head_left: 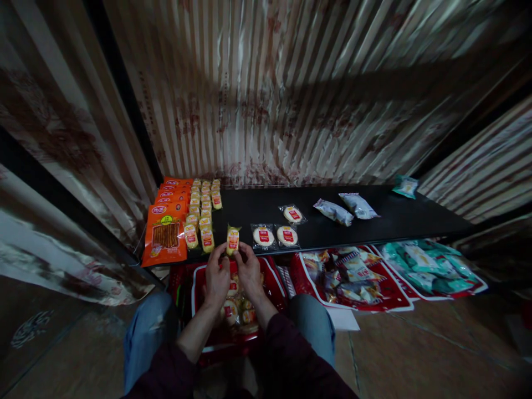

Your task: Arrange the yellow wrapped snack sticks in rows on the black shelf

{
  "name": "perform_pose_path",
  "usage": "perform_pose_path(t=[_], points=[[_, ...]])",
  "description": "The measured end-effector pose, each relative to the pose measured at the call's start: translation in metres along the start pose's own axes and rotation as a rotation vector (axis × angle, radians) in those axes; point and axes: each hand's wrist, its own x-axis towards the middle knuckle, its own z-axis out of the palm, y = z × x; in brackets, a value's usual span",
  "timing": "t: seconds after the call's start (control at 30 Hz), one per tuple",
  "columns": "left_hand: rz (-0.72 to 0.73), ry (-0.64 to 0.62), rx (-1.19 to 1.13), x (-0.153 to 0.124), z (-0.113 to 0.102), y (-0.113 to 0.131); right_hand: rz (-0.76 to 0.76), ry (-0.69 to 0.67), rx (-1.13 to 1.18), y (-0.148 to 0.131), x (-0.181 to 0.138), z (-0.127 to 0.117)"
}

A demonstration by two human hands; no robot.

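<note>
My left hand and my right hand are raised together at the front edge of a low black shelf. Both pinch one small yellow snack packet with a red label, held upright between the fingertips. To its left lie rows of matching yellow packets. Just right of it lie round white snack packets with red labels. Below my hands sits a red basket with more small packets inside.
Orange snack bags are stacked at the shelf's left end. Silver-blue packets and a green packet lie further right. Red trays of mixed and green packets sit on the floor. Striped curtains hang behind. My knees flank the basket.
</note>
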Motion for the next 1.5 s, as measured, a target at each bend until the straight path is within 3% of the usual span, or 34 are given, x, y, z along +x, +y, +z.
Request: perform_pose_path(t=[0.5,0.87,1.13,1.37,1.5], points=[[-0.071,-0.014,0.008,0.038,0.019,0.006,-0.072,0.02,-0.059,0.02,0.055,0.018],[-0.024,-0.012,-0.006,0.06,0.032,-0.001,-0.033,-0.012,-0.178,0.02,0.079,0.029],[-0.004,-0.027,0.107,0.077,0.039,-0.005,-0.027,0.004,-0.291,0.014,0.09,0.036],[-0.017,-0.105,0.464,0.089,0.045,-0.002,0.0,-0.082,-0.43,0.013,0.101,0.04],[-0.019,-0.084,0.542,0.094,0.049,-0.001,0.008,-0.11,-0.434,0.013,0.109,0.042]])
